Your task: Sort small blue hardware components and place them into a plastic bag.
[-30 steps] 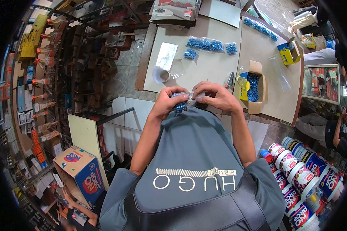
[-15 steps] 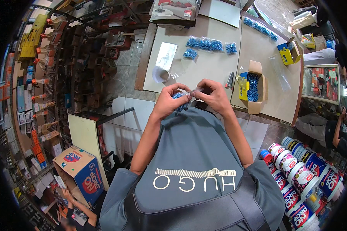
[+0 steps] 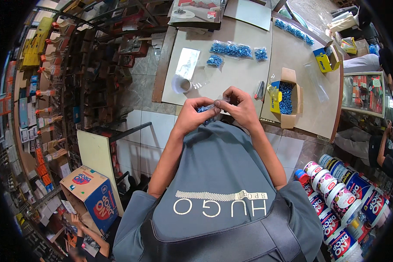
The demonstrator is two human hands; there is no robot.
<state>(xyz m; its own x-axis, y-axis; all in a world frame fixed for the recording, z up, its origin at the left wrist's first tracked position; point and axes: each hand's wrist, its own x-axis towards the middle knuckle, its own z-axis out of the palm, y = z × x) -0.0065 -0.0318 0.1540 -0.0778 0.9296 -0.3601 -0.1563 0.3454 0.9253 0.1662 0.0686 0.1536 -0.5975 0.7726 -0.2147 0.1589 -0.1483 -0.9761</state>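
Note:
A clear plastic bag of small blue pieces is held in front of my chest, near the table's front edge. My left hand is closed around its filled body, hiding much of it. With thumb and fingers, my right hand pinches the bag's clear top end. Just beyond my hands, a roll of clear tape rests on the table. An open yellow and brown carton to the right holds loose blue pieces, too small to name surely.
Filled bags of blue pieces lie farther back, with another row at the far right. A second yellow box stands near the right edge. Paint pails are stacked low right. A person's arm reaches near a large carton.
My fingers have shifted slightly on the bag, and the right hand's pinch has come a little closer to the left. Table items have not moved.

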